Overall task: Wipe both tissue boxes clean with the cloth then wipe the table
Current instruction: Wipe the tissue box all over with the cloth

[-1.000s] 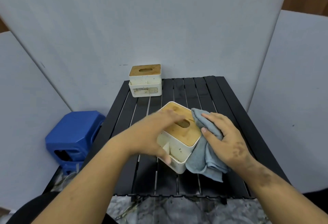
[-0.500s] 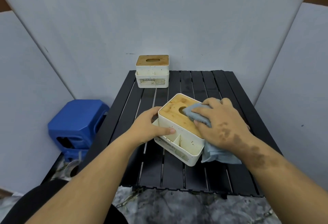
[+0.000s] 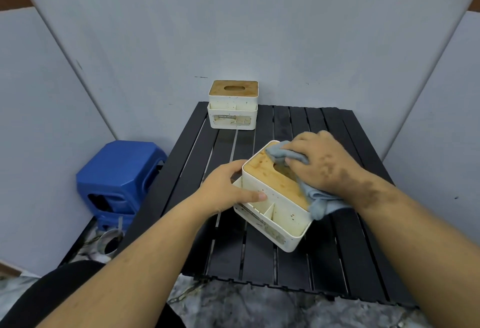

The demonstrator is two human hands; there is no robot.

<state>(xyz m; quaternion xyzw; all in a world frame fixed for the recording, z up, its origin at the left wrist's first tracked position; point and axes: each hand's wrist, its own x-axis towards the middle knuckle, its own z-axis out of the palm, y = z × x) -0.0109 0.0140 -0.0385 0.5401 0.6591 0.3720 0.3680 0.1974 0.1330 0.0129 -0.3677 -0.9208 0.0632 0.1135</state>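
Note:
A white tissue box with a wooden lid sits turned at an angle in the middle of the black slatted table. My left hand grips its left side, thumb across the front wall. My right hand presses a grey-blue cloth onto the far right part of the lid, and the cloth hangs down the box's right side. The lid's slot is mostly hidden under the cloth. A second white tissue box with a wooden lid stands alone at the table's far left corner, speckled with dirt.
A blue plastic stool stands on the floor left of the table, with a small metal cup on the floor in front of it. Grey panels wall in the table at the back and on both sides. My dark-clad knee shows at bottom left.
My right hand has moved the cloth from the box's right side up onto the lid and toward its far edge. My left hand has shifted from the lid to the box's left side.

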